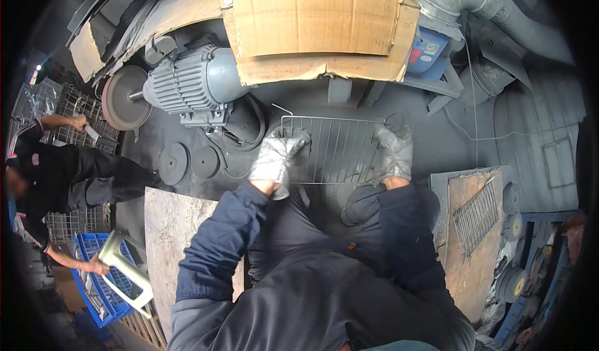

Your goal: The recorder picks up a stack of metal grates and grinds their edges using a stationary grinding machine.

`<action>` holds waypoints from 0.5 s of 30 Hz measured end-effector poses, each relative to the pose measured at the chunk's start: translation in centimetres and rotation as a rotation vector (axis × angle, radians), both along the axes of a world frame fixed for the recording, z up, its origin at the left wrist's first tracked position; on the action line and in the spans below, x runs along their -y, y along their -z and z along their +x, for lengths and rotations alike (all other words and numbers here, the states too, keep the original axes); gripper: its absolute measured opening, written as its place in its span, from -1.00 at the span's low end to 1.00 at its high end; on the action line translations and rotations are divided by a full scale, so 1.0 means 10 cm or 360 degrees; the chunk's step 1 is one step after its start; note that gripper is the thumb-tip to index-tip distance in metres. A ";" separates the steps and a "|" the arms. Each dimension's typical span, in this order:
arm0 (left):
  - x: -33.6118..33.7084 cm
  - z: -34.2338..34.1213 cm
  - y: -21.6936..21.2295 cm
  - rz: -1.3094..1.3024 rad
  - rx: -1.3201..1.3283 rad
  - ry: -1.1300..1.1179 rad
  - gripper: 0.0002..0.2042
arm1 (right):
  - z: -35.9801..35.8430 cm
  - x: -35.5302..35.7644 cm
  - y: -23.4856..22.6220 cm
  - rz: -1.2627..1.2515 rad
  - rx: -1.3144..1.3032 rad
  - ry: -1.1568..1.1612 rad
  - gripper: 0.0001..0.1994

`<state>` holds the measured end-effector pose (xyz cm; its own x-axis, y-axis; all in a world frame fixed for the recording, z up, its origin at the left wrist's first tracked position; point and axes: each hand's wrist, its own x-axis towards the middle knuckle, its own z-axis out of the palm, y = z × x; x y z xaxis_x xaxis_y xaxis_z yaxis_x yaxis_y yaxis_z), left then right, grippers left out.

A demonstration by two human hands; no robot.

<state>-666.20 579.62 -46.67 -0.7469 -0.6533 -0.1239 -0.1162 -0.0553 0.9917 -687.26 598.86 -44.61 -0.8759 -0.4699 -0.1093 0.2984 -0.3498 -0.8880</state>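
A thin metal wire rack (340,154) with parallel bars is held up in front of my legs. My left hand (274,156), in a silvery-grey work glove, grips its left side. Its right side is in my right hand (395,150), gloved the same way; that hand's fingertips are partly blurred. A bent wire end juts out beyond the rack's upper left corner. On the wooden board (443,245) to my right lies a pile of similar wire racks (477,217).
Ahead to the left stands a grey electric motor (190,83) with a round wheel (128,98). Cardboard sheets (318,20) hang ahead. Discs (174,163) lie on the floor. At far left, another person (50,164) holds a pale green stool (121,270) beside a blue crate (93,295).
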 end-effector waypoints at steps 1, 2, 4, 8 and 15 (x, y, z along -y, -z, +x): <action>-0.05 -0.18 -0.05 -0.0141 0.0110 -0.0074 -0.76 | -0.07 -0.04 -0.01 -0.0094 0.0093 0.0121 -0.53; -0.23 -0.31 -0.15 0.0207 -0.0058 -0.0163 -0.75 | -0.20 -0.13 0.03 0.0240 0.0297 0.0026 -0.69; -0.17 -0.42 0.15 0.0084 0.0035 -0.0183 -0.78 | -0.27 -0.14 0.05 0.0459 0.0184 -0.0092 -0.72; -0.32 -0.85 0.27 0.0412 -0.0046 -0.0217 -0.85 | -0.69 -0.32 0.27 0.0728 -0.0044 -0.0252 -0.69; -0.19 -1.13 0.34 0.0461 -0.0166 -0.0326 -0.83 | -0.80 -0.01 0.22 0.0655 -0.0170 -0.0090 -0.70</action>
